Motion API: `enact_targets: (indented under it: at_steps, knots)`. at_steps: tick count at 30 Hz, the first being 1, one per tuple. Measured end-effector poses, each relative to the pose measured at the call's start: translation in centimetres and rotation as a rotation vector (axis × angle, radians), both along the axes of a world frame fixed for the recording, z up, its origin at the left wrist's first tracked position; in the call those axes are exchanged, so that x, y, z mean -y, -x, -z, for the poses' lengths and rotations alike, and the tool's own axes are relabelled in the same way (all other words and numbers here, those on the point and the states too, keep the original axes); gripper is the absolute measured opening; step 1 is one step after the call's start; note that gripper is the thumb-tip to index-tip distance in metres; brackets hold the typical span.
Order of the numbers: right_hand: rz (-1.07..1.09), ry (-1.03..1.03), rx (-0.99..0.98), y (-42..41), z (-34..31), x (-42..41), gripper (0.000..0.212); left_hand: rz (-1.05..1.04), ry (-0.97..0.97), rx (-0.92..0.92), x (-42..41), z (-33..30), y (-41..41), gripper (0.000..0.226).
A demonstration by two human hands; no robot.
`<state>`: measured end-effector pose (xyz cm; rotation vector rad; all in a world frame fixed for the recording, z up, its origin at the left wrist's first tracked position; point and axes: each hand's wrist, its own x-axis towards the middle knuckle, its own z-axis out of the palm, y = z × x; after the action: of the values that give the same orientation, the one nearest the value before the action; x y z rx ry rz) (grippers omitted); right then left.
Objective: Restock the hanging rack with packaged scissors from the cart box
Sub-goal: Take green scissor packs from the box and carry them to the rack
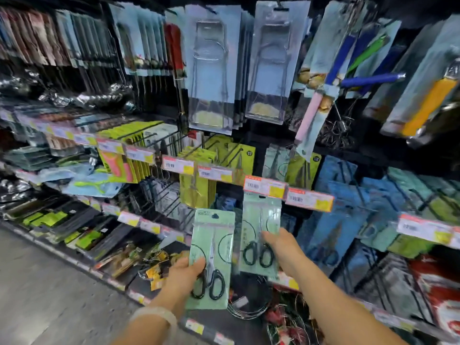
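One pale green scissors pack (211, 257) is gripped at its lower edge by the left hand (185, 272), at about six o'clock in the view. At its three o'clock, a second pack (260, 235) hangs under the price tag (265, 186), the right hand (281, 245) curled round its side. Steady the hung pack; raise the other's hang hole toward the same hook, which is hidden from view.

Left hand (185, 270) and right hand (278, 242) each grip a green scissors pack (211, 245) before the hanging rack (224, 155).
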<state>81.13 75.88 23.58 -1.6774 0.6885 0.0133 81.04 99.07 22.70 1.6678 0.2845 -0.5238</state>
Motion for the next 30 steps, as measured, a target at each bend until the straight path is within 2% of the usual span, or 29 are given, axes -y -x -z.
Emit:
enact_targets:
  at_steps: [4, 9, 13, 16, 19, 21, 23, 27, 29, 30]
  knots:
    - [0.139, -0.003, 0.043, -2.9, -0.8, -0.5, 0.058, 0.126, 0.015, 0.011, -0.4, 0.3, -3.5, 0.019]
    - [0.248, -0.016, 0.027, -4.8, 0.1, -1.0, 0.044, 0.231, -0.026, 0.037, -1.2, 0.3, -6.6, 0.045]
    - [0.341, -0.031, -0.032, -4.9, 1.0, -1.1, 0.053, 0.291, -0.016, 0.01, -1.2, 0.4, -8.1, 0.044]
    - [0.316, 0.006, -0.056, -5.0, 0.8, -0.6, 0.051, 0.311, 0.0, 0.021, -0.9, 0.4, -8.7, 0.055]
    - [0.333, -0.077, -0.034, -5.6, 0.5, 0.1, 0.068, 0.338, -0.01, 0.017, -0.3, 0.6, -9.3, 0.063]
    - [0.374, 0.021, -0.119, -5.4, -0.1, 0.2, 0.071, 0.355, -0.045, 0.011, 0.1, 0.6, -9.3, 0.058]
    - [0.329, 0.067, -0.157, -4.6, -0.3, -0.3, 0.065, 0.369, -0.026, 0.025, 0.7, 0.7, -9.2, 0.053]
    - [0.028, -0.127, -0.093, -2.0, 0.6, -3.0, 0.037, 0.371, -0.038, 0.009, 2.8, 0.3, -8.7, 0.046]
    - [0.017, -0.15, -0.021, -1.3, 0.9, -3.9, 0.011, 0.383, -0.019, -0.008, 3.9, 0.4, -8.4, 0.035]
    - [0.044, -0.143, 0.02, -1.1, 1.0, -4.0, 0.007, 0.388, -0.01, -0.014, 4.4, 0.6, -8.3, 0.028]
